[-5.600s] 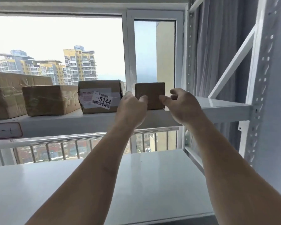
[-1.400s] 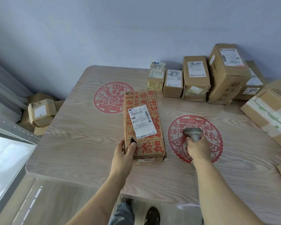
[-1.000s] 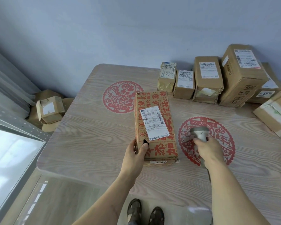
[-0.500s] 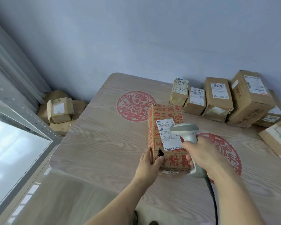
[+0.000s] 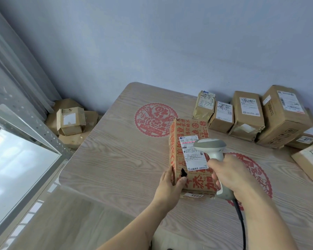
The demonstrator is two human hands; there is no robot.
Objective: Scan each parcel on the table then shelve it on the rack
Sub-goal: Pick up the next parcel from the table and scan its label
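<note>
Left hand (image 5: 170, 183) gripping the near left corner of the parcel (image 5: 189, 157), thumb on top, fingers down the side. Right hand (image 5: 229, 175) closed round the handle of the scanner (image 5: 210, 148), head held just over the label (image 5: 192, 152) and aimed away from the body; cable trailing back toward the bottom edge. Faint red line across the barcode at the label's far end.

Parcel flat on the table (image 5: 116, 159), straight ahead of both hands, long axis running away from the body; left hand the nearer, already on it, so lifting likely to start from that side once the read registers.

Legible on the label: "505 101-19 535". Small tag on the near face, upside down, apparently "4069". Red Chinese print all over the box, unread. Further out, a row of boxes (image 5: 248, 114) along the wall; one handwritten "8772". At far left, rack (image 5: 25, 123) upright and shelf.
</note>
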